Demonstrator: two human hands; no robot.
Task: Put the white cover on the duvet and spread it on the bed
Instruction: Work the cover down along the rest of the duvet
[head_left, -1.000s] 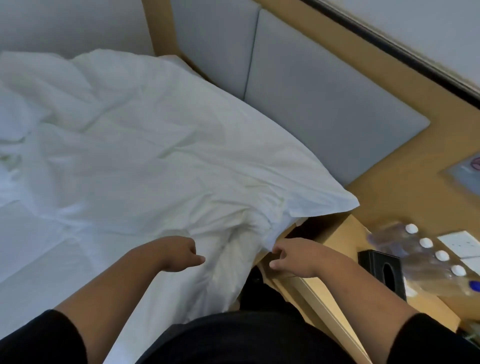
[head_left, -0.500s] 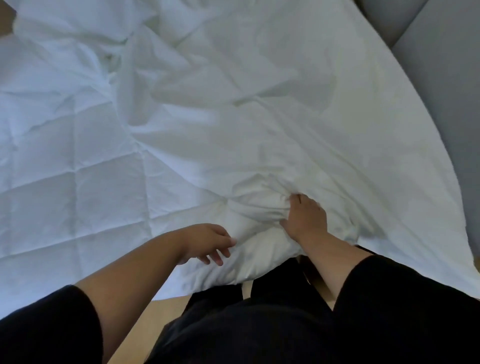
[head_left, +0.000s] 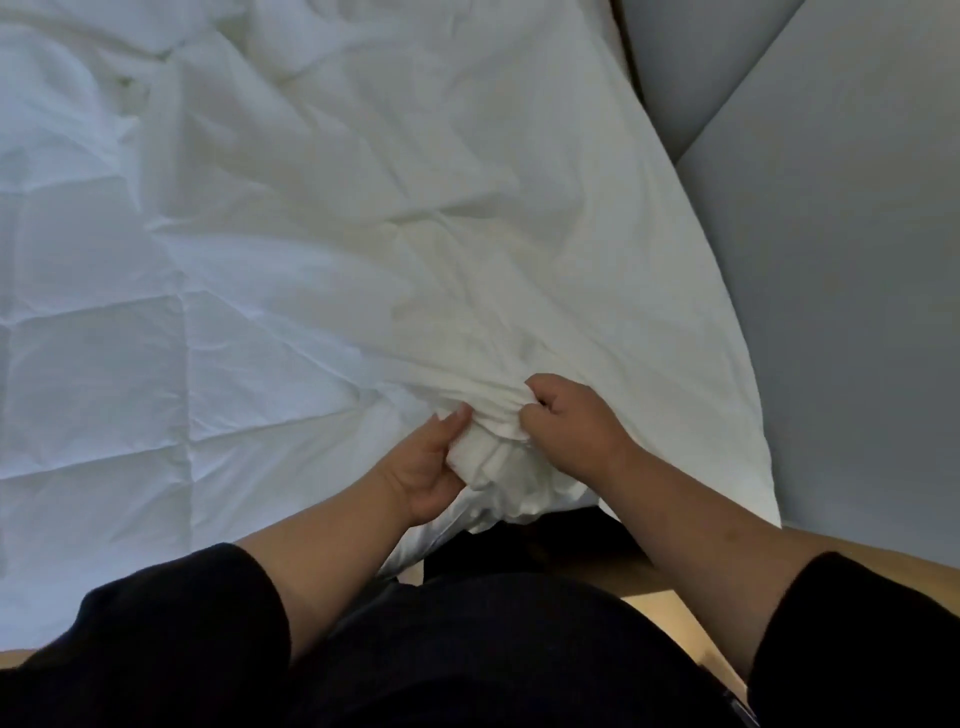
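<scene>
From the head view, the left hand (head_left: 426, 462) and the right hand (head_left: 569, 423) are both gripping a bunched corner of the white cover (head_left: 415, 234), fingers curled into the fabric, while the cover is lying rumpled over the quilted duvet (head_left: 93, 364) beside the grey headboard (head_left: 831, 260).

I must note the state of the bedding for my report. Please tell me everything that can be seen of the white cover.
The white cover is thin, smooth, creased cloth lying loosely over the right part of the bed, partly on the quilted duvet. Its right edge runs along the grey padded panel. Near its lower edge it is bunched into folds, which the left hand holds from the left and the right hand grips from the right.
</scene>
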